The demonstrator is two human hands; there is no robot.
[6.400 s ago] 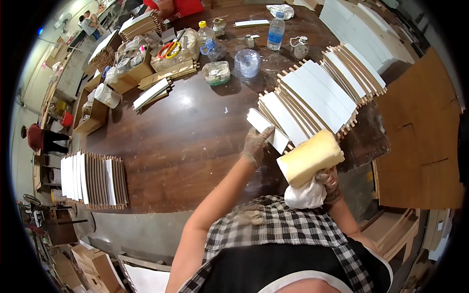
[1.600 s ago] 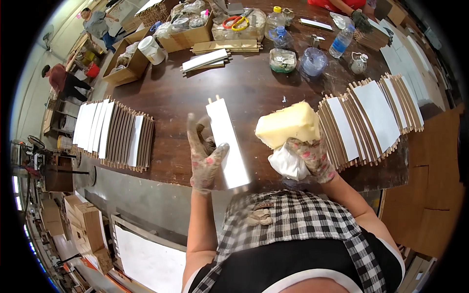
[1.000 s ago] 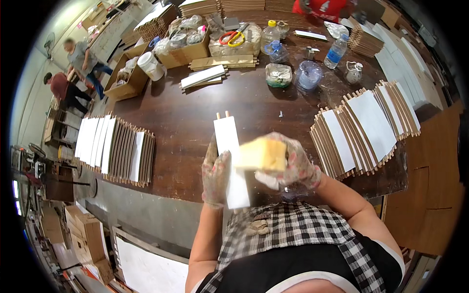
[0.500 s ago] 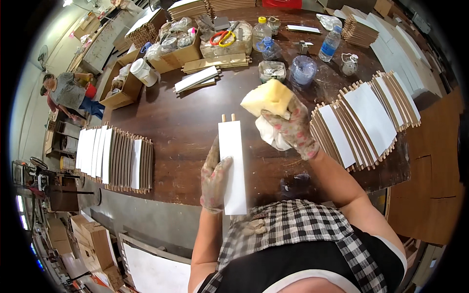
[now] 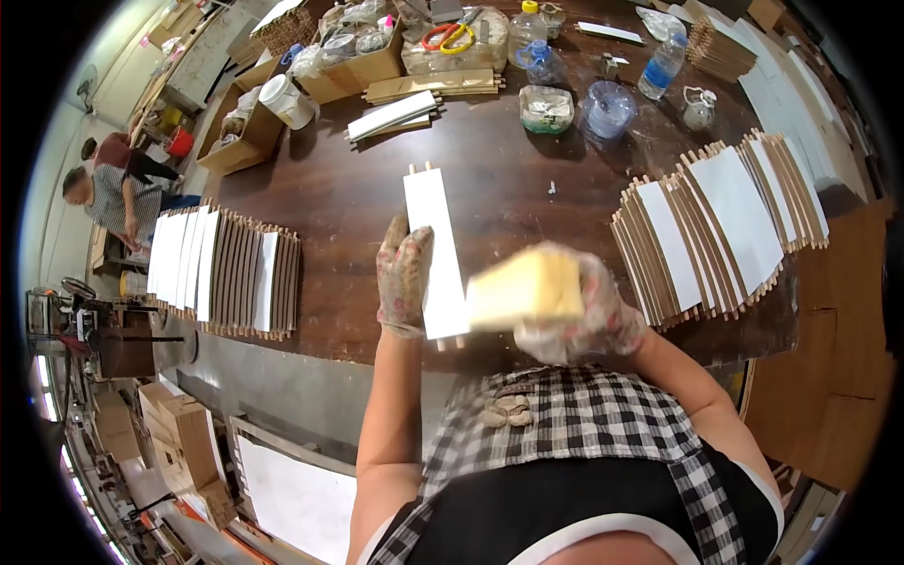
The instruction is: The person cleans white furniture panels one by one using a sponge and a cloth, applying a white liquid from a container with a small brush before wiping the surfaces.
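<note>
My left hand (image 5: pixel 403 275), in a patterned glove, grips a narrow white board (image 5: pixel 435 247) by its left edge. Short wooden dowels stick out from both ends of the board, which lies over the table's near half. Closed around a yellow sponge (image 5: pixel 529 287) is my gloved right hand (image 5: pixel 603 306), smeared by motion. The sponge's left end is at the board's lower right edge; whether it presses there I cannot tell. A white cloth seems bunched beneath the same hand, but it blurs into the glove.
Rows of dowelled boards stand left (image 5: pixel 226 268) and right (image 5: pixel 716 231) on the brown table (image 5: pixel 348 207). Farther back are loose boards (image 5: pixel 394 115), a white bucket (image 5: pixel 285 102), cardboard boxes, scissors (image 5: pixel 448 38), a plastic tub (image 5: pixel 607 110) and bottles (image 5: pixel 664 66). Two people are at far left.
My right hand has swung down toward me with the sponge, from above the board to beside its lower end. The board and left hand sit higher in view, the board slightly tilted.
</note>
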